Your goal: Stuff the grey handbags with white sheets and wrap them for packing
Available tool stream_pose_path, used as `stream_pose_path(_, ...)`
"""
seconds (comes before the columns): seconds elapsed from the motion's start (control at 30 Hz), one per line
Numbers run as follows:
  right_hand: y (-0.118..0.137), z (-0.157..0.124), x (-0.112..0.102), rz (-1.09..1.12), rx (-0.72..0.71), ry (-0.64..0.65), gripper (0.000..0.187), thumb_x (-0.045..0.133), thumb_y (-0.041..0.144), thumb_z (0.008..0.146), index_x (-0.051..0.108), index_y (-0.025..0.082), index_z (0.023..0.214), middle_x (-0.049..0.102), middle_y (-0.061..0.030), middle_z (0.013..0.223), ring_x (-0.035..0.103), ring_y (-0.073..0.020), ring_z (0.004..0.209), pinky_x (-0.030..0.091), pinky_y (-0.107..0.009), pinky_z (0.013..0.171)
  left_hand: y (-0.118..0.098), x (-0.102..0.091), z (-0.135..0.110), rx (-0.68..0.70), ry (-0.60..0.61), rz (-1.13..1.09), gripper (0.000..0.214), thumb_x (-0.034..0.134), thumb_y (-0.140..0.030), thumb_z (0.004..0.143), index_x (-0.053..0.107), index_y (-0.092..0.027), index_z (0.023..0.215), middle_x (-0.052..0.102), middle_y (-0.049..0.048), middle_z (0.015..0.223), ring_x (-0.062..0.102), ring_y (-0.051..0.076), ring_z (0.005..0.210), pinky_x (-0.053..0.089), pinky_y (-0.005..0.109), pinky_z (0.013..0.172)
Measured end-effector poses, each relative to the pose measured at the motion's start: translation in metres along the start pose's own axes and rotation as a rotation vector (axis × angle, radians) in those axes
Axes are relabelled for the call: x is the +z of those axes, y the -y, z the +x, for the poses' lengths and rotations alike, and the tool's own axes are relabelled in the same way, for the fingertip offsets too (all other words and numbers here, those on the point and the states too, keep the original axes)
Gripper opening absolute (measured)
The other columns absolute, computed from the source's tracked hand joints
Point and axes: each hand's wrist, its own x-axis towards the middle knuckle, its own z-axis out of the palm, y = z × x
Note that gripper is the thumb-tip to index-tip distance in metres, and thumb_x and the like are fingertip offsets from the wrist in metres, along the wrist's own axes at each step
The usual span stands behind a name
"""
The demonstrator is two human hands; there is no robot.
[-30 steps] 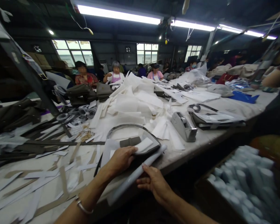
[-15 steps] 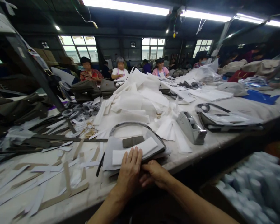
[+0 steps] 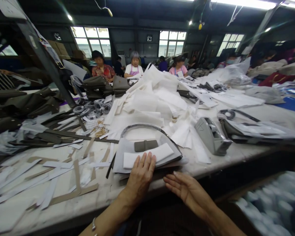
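Note:
My left hand [image 3: 140,178] lies flat with fingers spread on a stack of grey and white sheets [image 3: 127,154] at the table's near edge. Its fingertips touch a white foam strip [image 3: 149,156] that tops the stack. Behind the strip sits a small dark grey folded piece [image 3: 146,145], and a dark curved strap [image 3: 142,127] arcs round the stack. My right hand [image 3: 186,190] hovers open just off the table edge, palm turned up, to the right of the left hand and holding nothing.
A grey tape dispenser [image 3: 211,136] stands right of the stack. White sheets are heaped mid-table [image 3: 149,98]; paper and card strips [image 3: 51,177] litter the left. Dark bags [image 3: 98,86] and seated workers [image 3: 135,67] are at the far side. A box of white rolls [image 3: 280,200] sits lower right.
A second ago both hands held a pale sheet at the table edge. The left hand then flattened onto the stack, and the right hand let go and drew back, opening palm up.

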Motion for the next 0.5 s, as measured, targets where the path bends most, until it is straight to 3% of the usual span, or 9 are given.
stream_pose_path(0.1,-0.016,0.005,0.005,0.140,-0.036,0.009,0.032,0.090,0.027,0.062,0.065,0.016,0.080,0.075,-0.0096,0.096,0.065,-0.0321,0.113,0.051,-0.045,0.103,0.004,-0.003,0.001,-0.004,0.032,-0.057,0.061,0.036,-0.003,0.085,0.042,-0.013,0.145,0.048,0.0144,0.147,0.047,0.027,0.134,0.039,0.043,0.108)
stream_pose_path(0.23,-0.029,0.016,0.002,0.179,-0.075,0.065,0.037,0.088,0.034,0.063,0.068,0.020,0.090,0.072,-0.0069,0.108,0.059,-0.0282,0.122,0.047,-0.046,0.109,0.010,-0.008,0.004,-0.002,0.046,-0.131,0.062,0.039,-0.003,0.084,0.041,-0.013,0.145,0.048,0.0146,0.147,0.048,0.028,0.133,0.041,0.042,0.106)
stream_pose_path(0.4,-0.026,0.030,0.015,0.179,-0.162,0.178,0.029,0.085,0.042,0.066,0.066,0.024,0.078,0.073,-0.0020,0.096,0.064,-0.0225,0.115,0.042,-0.042,0.113,0.022,-0.016,0.008,-0.031,0.030,-0.232,0.062,0.040,-0.001,0.083,0.044,-0.014,0.143,0.052,0.0134,0.144,0.050,0.027,0.131,0.046,0.042,0.103)
stream_pose_path(0.5,-0.024,0.029,0.028,0.210,-0.174,0.179,0.027,0.085,0.037,0.067,0.067,0.024,0.083,0.074,0.0000,0.099,0.064,-0.0217,0.113,0.041,-0.045,0.112,0.028,-0.020,0.005,-0.036,0.003,-0.287,0.065,0.040,0.000,0.080,0.043,-0.016,0.143,0.053,0.0113,0.143,0.050,0.023,0.130,0.046,0.039,0.103)
